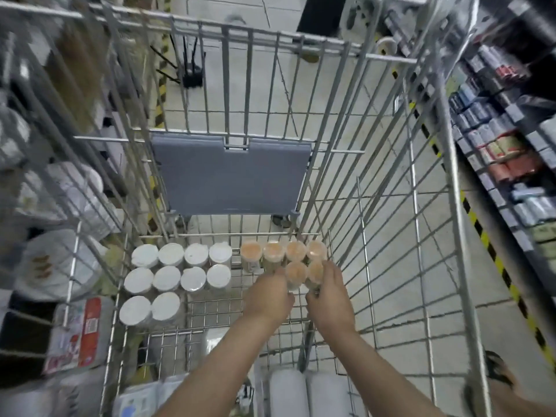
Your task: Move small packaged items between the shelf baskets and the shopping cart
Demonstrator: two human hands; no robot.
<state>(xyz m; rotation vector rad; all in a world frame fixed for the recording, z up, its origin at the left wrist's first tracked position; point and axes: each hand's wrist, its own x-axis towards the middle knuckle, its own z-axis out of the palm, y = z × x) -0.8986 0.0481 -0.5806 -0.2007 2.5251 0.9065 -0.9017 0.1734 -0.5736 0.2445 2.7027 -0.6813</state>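
I look down into a wire shopping cart [391, 191]. On its floor stand several white-lidded round tubs [168, 278] in rows at the left, and several orange-lidded round tubs [284, 251] at the right. My left hand [269, 296] and my right hand [329, 296] both reach to the two nearest orange-lidded tubs [305, 273]. The left hand's fingers curl at the left one, the right hand's fingers wrap the right one. The fingertips are partly hidden behind the tubs.
A grey plastic flap [231, 176] lies on the cart's far end. Shelves of packaged goods [505, 145] run along the right. At the left are a wire basket rack with plates [60, 266] and a red-labelled pack [87, 332]. White rolls [307, 392] sit below my arms.
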